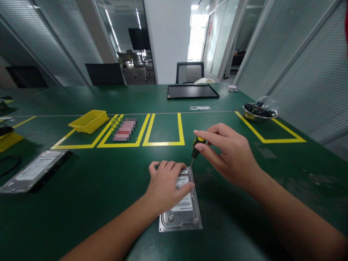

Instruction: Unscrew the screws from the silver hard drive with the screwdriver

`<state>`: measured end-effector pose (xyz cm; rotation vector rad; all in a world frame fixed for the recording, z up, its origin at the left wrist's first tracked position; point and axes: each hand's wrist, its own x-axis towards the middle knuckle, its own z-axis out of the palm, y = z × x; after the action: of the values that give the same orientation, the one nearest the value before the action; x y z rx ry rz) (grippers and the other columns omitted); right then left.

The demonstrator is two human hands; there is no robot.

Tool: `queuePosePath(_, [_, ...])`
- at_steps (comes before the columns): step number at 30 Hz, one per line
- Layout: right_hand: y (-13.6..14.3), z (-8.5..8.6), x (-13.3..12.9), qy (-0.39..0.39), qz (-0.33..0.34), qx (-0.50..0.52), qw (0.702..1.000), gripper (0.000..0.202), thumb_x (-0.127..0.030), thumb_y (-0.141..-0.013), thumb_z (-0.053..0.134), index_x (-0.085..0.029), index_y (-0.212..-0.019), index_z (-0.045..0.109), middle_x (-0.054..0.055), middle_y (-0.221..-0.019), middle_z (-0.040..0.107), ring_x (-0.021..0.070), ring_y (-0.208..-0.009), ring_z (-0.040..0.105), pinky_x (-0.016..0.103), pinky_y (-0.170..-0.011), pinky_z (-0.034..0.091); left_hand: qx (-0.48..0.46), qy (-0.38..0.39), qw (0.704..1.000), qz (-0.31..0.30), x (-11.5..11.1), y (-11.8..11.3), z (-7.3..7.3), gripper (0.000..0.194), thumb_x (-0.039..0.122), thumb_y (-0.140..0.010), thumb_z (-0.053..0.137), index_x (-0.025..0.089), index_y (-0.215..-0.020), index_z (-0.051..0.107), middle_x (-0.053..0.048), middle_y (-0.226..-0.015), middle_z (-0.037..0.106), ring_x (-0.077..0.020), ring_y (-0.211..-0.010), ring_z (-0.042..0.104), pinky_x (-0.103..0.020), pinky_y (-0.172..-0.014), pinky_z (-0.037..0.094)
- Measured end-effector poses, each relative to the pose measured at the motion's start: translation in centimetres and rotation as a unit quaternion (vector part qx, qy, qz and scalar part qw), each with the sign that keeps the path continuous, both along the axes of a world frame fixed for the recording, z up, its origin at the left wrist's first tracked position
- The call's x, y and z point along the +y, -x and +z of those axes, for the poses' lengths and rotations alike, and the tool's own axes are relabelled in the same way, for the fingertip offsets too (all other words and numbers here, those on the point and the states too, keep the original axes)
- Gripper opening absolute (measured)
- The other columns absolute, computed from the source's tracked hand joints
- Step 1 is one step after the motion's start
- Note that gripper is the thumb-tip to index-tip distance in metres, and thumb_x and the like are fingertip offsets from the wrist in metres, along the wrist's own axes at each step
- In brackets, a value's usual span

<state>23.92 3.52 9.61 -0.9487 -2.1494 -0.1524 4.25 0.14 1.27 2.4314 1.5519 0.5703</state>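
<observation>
A silver hard drive (pixel 179 217) with a white label lies flat on the green table before me. My left hand (pixel 168 185) holds it from the left, fingers over its far end and the thumb across the label toward the right edge. In my right hand (pixel 231 152) is a small screwdriver (pixel 194 149) with a black and yellow handle, pinched between thumb and fingers. It leans slightly, and its tip meets the drive's far right corner. Whether a screw sits under the tip is too small to tell.
A second hard drive (pixel 38 170) lies at left. Beyond stand a yellow tray (pixel 92 121) and a pixelated pinkish item (pixel 125 130) among yellow tape outlines. A metal bowl (pixel 259 112) of dark parts is at right; a black-framed panel (pixel 193 91) lies at the back.
</observation>
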Motion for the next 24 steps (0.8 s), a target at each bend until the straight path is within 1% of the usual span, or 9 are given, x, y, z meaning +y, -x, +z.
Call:
queuePosePath(5, [0.05,-0.05,0.13,-0.016,-0.01,0.002,1.0,0.027,-0.026,-0.088,0.063,-0.011,-0.111,0.069,0.007,-0.092,0.062,0.0147,-0.084,0.058,0.027,-0.075,0.049,-0.002,0.005,1.0,-0.003,0.04,0.04,0.04,0.043,0.055,-0.084,0.059,0.028,-0.118,0.058,-0.005,-0.111,0.064,-0.0295,-0.105,0.051,-0.053,-0.095,0.022])
queuePosePath(16, [-0.19,0.03,0.04,-0.009,-0.005,0.001,1.0,0.026,-0.023,-0.09,0.06,-0.012,-0.111,0.068,0.007,-0.093,0.063,0.014,-0.084,0.059,0.027,-0.075,0.049,-0.003,0.005,1.0,-0.003,0.0,-0.01,-0.09,0.043,0.055,-0.084,0.06,0.029,-0.117,0.058,-0.005,-0.111,0.064,-0.0295,-0.105,0.051,-0.054,-0.094,0.022])
queuePosePath(24, [-0.19,0.21,0.03,-0.001,0.007,-0.001,1.0,0.025,-0.022,-0.09,0.058,-0.014,-0.113,0.066,0.006,-0.091,0.063,0.0145,-0.082,0.059,0.028,-0.071,0.049,-0.002,0.005,1.0,-0.002,0.0,0.04,-0.1,0.043,0.055,-0.084,0.059,0.028,-0.117,0.058,-0.004,-0.11,0.063,-0.029,-0.104,0.05,-0.054,-0.095,0.022])
